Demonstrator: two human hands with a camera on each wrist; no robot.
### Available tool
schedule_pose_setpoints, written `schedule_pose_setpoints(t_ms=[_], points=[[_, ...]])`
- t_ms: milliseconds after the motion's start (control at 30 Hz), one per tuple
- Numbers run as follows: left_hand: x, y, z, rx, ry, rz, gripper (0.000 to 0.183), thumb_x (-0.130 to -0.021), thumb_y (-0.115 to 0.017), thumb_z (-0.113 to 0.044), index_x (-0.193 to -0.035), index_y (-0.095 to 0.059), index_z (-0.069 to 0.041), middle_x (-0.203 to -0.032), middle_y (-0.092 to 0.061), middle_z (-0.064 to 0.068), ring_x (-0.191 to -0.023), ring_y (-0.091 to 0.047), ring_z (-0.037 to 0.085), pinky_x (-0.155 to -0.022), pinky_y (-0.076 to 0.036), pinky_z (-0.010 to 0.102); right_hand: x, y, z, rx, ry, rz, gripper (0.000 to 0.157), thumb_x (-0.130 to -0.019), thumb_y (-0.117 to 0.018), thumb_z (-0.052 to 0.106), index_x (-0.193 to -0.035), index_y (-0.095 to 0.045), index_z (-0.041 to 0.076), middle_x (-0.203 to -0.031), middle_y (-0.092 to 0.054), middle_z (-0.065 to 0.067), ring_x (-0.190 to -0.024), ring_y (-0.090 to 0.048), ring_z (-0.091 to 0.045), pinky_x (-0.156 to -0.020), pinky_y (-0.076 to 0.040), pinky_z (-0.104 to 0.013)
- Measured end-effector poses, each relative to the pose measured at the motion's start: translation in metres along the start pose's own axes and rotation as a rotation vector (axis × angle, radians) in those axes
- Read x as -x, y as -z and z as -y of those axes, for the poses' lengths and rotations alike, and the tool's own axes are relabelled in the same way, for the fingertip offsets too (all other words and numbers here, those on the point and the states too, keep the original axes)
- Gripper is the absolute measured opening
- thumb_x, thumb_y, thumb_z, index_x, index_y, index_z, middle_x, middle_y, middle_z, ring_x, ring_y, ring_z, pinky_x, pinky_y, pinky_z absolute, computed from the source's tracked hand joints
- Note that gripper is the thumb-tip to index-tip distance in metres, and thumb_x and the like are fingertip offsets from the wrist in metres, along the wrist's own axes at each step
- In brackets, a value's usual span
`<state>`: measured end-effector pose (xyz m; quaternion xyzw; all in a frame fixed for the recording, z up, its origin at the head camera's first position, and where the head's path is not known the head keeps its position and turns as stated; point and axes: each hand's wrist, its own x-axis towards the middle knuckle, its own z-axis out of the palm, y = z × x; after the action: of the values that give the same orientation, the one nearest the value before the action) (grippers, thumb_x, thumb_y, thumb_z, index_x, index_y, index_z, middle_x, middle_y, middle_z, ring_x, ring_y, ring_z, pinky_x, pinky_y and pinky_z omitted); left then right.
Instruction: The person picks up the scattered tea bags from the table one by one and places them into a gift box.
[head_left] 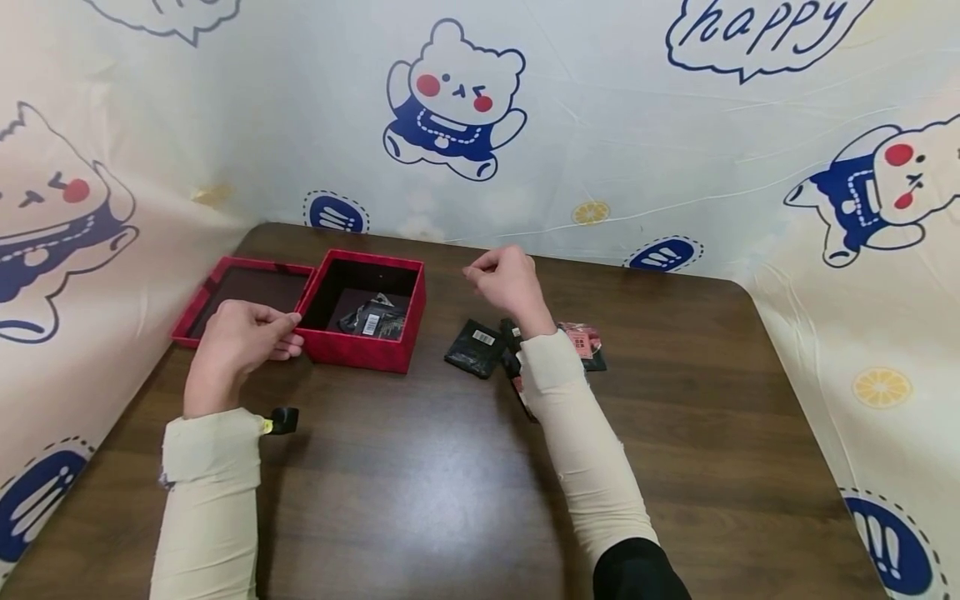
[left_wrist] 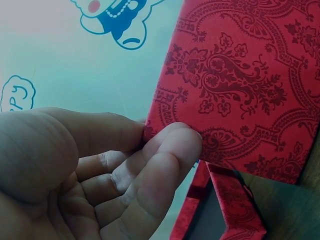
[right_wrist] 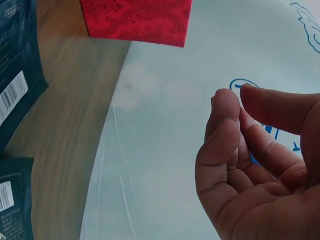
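Left hand [head_left: 243, 335] pinches red box [head_left: 356, 352] at near left corner | Right hand [head_left: 510, 285] empty, loosely curled | Sharp tug could tilt it, spilling packets [head_left: 381, 322] inside

the dark packet [head_left: 472, 350] looks glossy, the table [head_left: 435, 500] wooden.

"Red patterned box [head_left: 356, 352]?"
"Upright near the far left corner of the table [head_left: 720, 467], lid [head_left: 251, 290] beside it, black packets [head_left: 386, 322] inside."
"Others?"
"Loose packets [head_left: 471, 352] lie rightward, toward the far edge."
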<state>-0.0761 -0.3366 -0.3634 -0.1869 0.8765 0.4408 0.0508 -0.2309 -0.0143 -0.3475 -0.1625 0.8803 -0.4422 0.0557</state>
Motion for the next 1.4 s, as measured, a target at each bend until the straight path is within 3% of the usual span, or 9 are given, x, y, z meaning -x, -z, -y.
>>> schedule_pose_setpoints(t_ms=[400,633,1000,1167,1300,1400], points=[[0.000,0.002,0.001,-0.006,0.000,0.009,0.042,-0.103,-0.061,-0.028,-0.120,-0.066,0.009,-0.087,-0.075,0.014,-0.078,-0.075,0.024,-0.067,-0.056,0.016,0.005,0.015,-0.017,-0.028,-0.067,-0.028,0.016,-0.095,-0.071,0.021,-0.091,-0.079,0.008,-0.081,-0.073,-0.006,-0.070,-0.069,-0.018,-0.063,-0.051,-0.032],[0.001,0.000,0.002,0.026,-0.008,-0.001,0.035,-0.102,-0.062,-0.020,-0.118,-0.066,0.011,-0.088,-0.074,0.016,-0.075,-0.075,0.025,-0.072,-0.060,0.032,0.008,0.023,-0.032,-0.001,-0.075,-0.047,0.018,-0.096,-0.070,0.021,-0.091,-0.079,0.006,-0.089,-0.074,-0.013,-0.073,-0.069,-0.022,-0.061,-0.051,-0.032],[0.000,0.002,0.001,0.000,0.002,0.011,0.042,-0.103,-0.061,-0.028,-0.120,-0.066,0.011,-0.086,-0.075,0.014,-0.076,-0.075,0.022,-0.067,-0.057,0.018,0.014,0.036,-0.056,-0.056,-0.163,-0.067,0.018,-0.096,-0.071,0.021,-0.093,-0.078,0.005,-0.093,-0.073,-0.010,-0.074,-0.070,-0.019,-0.065,-0.056,-0.031],[0.000,0.000,0.000,0.015,0.000,0.004,0.041,-0.102,-0.062,-0.025,-0.119,-0.066,0.011,-0.087,-0.075,0.015,-0.077,-0.075,0.025,-0.067,-0.058,0.022,0.018,0.048,-0.071,-0.049,-0.200,-0.067,0.018,-0.096,-0.070,0.021,-0.094,-0.077,0.006,-0.090,-0.073,-0.015,-0.076,-0.070,-0.026,-0.054,-0.050,-0.029],[0.000,0.000,-0.002,0.012,-0.005,0.011,0.040,-0.102,-0.062,-0.025,-0.118,-0.066,0.012,-0.086,-0.075,0.015,-0.076,-0.075,0.025,-0.067,-0.059,0.023,0.022,0.058,-0.084,-0.054,-0.238,-0.063,0.019,-0.097,-0.069,0.020,-0.096,-0.077,0.003,-0.088,-0.073,-0.016,-0.083,-0.071,-0.035,-0.059,-0.054,-0.031],[0.000,0.001,-0.002,0.012,-0.005,0.015,0.041,-0.103,-0.061,-0.025,-0.119,-0.066,0.012,-0.086,-0.075,0.015,-0.077,-0.075,0.025,-0.067,-0.059,0.023,0.024,0.062,-0.090,-0.063,-0.263,-0.062,0.022,-0.097,-0.068,0.019,-0.101,-0.076,-0.001,-0.095,-0.074,-0.019,-0.087,-0.070,-0.037,-0.065,-0.056,-0.033]])
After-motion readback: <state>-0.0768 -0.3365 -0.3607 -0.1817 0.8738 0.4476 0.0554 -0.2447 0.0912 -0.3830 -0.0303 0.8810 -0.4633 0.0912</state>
